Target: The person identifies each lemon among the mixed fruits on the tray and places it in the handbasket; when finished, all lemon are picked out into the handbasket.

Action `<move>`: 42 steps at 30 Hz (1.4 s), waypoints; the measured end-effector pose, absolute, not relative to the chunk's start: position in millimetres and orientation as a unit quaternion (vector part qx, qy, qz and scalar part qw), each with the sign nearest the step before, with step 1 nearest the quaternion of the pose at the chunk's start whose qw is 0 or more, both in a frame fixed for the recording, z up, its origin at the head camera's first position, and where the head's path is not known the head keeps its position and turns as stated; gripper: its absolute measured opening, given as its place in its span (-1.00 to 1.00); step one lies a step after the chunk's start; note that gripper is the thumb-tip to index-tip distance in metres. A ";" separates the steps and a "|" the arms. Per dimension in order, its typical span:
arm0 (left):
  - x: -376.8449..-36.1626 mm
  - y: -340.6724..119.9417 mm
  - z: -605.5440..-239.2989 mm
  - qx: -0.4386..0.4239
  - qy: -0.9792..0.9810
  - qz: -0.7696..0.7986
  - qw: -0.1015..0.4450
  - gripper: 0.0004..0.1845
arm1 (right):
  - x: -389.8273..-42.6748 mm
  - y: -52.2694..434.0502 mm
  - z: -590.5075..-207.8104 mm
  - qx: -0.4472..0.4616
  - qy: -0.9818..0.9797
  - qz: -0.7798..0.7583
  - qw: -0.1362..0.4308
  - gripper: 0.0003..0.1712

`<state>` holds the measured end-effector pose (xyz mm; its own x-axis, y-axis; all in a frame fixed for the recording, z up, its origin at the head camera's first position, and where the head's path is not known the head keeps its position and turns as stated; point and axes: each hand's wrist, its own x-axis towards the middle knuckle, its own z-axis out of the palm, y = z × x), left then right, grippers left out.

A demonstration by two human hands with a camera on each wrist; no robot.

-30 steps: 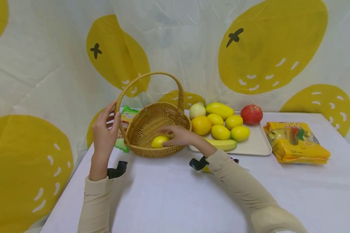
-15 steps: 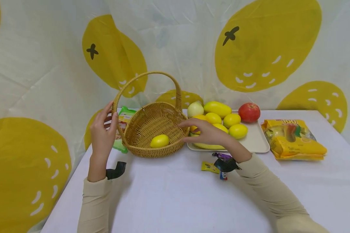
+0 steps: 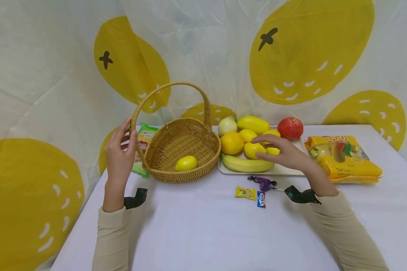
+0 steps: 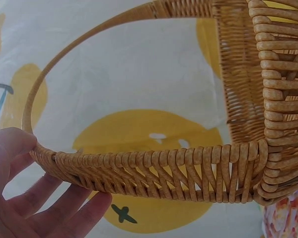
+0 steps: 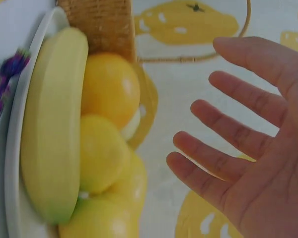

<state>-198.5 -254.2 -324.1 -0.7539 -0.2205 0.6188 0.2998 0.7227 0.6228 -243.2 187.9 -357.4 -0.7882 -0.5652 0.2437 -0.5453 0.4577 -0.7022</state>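
My left hand [image 3: 120, 152] holds the left side of the handle of a wicker basket [image 3: 181, 177]; in the left wrist view the thumb lies on one side of the handle [image 4: 154, 166] and the fingers on the other. One lemon [image 3: 186, 163] lies inside the basket. Over the fruit tray hovers my right hand [image 3: 285, 152], fingers spread and holding nothing. Below its fingertips in the head view are a lemon [image 3: 254, 150] and a banana [image 3: 247, 164]. In the right wrist view the palm faces the banana [image 5: 54, 124] and an orange [image 5: 111, 89].
The pale tray [image 3: 300, 146] also carries a pomegranate [image 3: 290, 128], a mango-like yellow fruit [image 3: 253, 124] and a pale round fruit [image 3: 227, 127]. Right of it lies a yellow candy bag [image 3: 346, 162]. Small wrapped candies [image 3: 245, 193] lie in front; a green package [image 3: 143, 141] is behind the basket.
My right hand has let go of the lemon in the basket, drawn out and moved right to above the tray. The left hand has stayed on the handle.
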 end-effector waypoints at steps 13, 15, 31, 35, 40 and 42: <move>-197.5 -256.4 -325.3 -0.043 -0.851 -0.378 0.362 -0.54 | -260.6 224.2 -381.7 -0.272 0.873 -0.404 0.014 -0.59; -197.3 -256.3 -324.7 -0.041 -0.852 -0.376 0.362 -0.54 | -262.5 228.1 -385.3 -0.261 0.878 -0.401 0.024 -0.56; -196.5 -254.4 -325.2 -0.039 -0.854 -0.372 0.360 -0.54 | -268.0 245.6 -399.6 -0.196 0.904 -0.375 0.070 -0.41; -195.8 -254.0 -325.0 -0.044 -0.852 -0.374 0.363 -0.54 | -269.5 246.3 -402.0 -0.167 0.907 -0.379 0.079 -0.40; -195.1 -254.1 -324.6 -0.041 -0.853 -0.375 0.360 -0.54 | -270.0 246.3 -399.4 -0.157 0.910 -0.376 0.075 -0.43; -195.0 -253.9 -324.6 -0.041 -0.854 -0.375 0.359 -0.54 | -269.0 246.8 -395.4 -0.146 0.913 -0.373 0.073 -0.46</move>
